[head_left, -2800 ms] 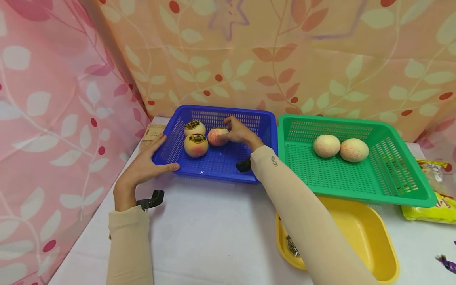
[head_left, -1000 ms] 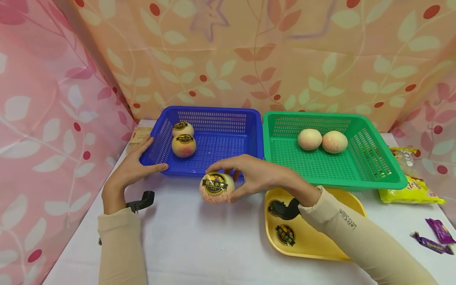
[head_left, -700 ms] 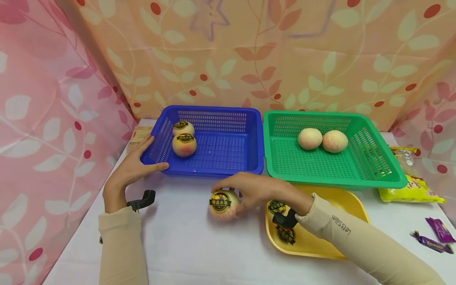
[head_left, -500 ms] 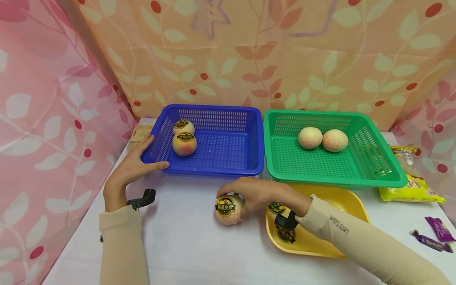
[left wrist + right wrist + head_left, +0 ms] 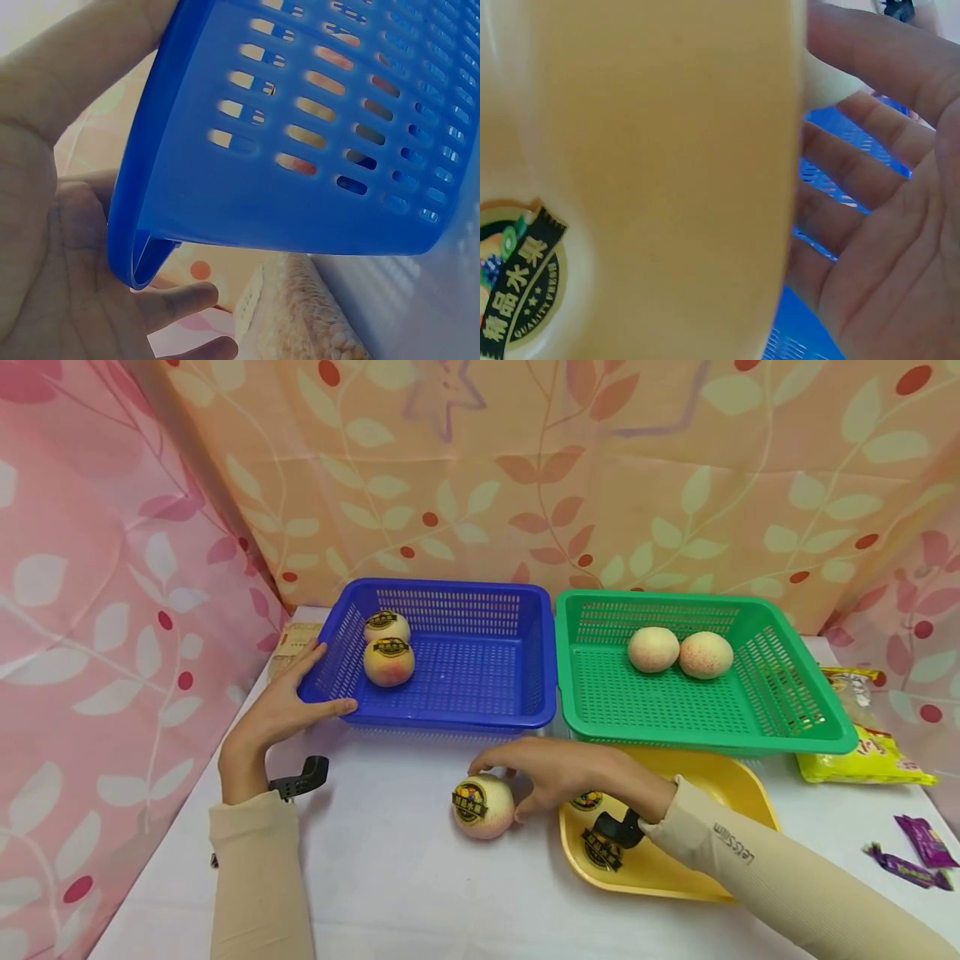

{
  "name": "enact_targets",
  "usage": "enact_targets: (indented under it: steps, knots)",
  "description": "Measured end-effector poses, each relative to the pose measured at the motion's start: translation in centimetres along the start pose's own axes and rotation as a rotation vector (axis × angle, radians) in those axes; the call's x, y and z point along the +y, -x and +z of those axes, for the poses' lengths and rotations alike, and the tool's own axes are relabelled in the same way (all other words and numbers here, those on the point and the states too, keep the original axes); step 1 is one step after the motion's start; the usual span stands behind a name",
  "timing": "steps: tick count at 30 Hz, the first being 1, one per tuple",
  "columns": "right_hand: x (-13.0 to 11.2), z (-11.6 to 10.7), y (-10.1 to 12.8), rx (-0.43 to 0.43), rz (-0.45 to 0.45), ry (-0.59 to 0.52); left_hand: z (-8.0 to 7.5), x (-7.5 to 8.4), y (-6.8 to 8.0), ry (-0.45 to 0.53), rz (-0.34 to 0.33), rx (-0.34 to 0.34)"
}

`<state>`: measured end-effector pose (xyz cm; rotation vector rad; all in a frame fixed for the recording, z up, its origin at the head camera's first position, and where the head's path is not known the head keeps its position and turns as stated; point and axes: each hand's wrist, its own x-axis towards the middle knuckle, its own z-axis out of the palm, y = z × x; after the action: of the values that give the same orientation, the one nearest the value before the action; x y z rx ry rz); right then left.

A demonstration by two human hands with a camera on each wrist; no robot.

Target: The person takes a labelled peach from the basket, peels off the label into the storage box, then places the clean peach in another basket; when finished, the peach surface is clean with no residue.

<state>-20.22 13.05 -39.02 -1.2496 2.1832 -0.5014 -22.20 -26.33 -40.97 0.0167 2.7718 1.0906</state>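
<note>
A pale peach with a black-and-gold label stands on the white table in front of the blue basket. My right hand is beside it, index finger at its top and thumb a little off its side. In the right wrist view the fingers look extended, and only a sliver of the peach shows. My left hand rests at the basket's left front corner, its fingers spread along the outside and its thumb on the front rim. Two labelled peaches lie inside at the left.
A green basket holding two pale speckled peaches adjoins the blue one. The yellow tray with round labels sits under my right forearm. Yellow bags and purple wrapped candies lie at the right. A packet stands behind my left hand.
My right hand lifted the peach out of the blue basket and set it on the table. Lately the label has turned left and the fingers have loosened. My left hand stays put.
</note>
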Motion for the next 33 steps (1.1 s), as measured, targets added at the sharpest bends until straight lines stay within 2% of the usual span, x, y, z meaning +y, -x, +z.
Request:
enact_targets:
  steps: [8,17,26,29,33]
  knots:
    - [0.2,0.4,0.0,0.021,-0.046,0.023,0.1,0.0,-0.2,0.006,-0.001,-0.002]
    - [0.2,0.3,-0.1,0.04,-0.003,0.027,0.2,0.2,-0.3,0.015,0.006,-0.001]
    - [0.4,0.1,0.9,0.045,0.007,0.009,0.2,0.6,0.1,-0.008,-0.013,-0.015]
    - [0.4,-0.2,1.3,0.053,-0.007,-0.01,0.0,0.8,0.3,-0.024,0.009,-0.002]
    - [0.5,-0.5,1.9,0.07,-0.025,-0.013,-0.2,1.8,0.7,-0.022,0.082,0.032]
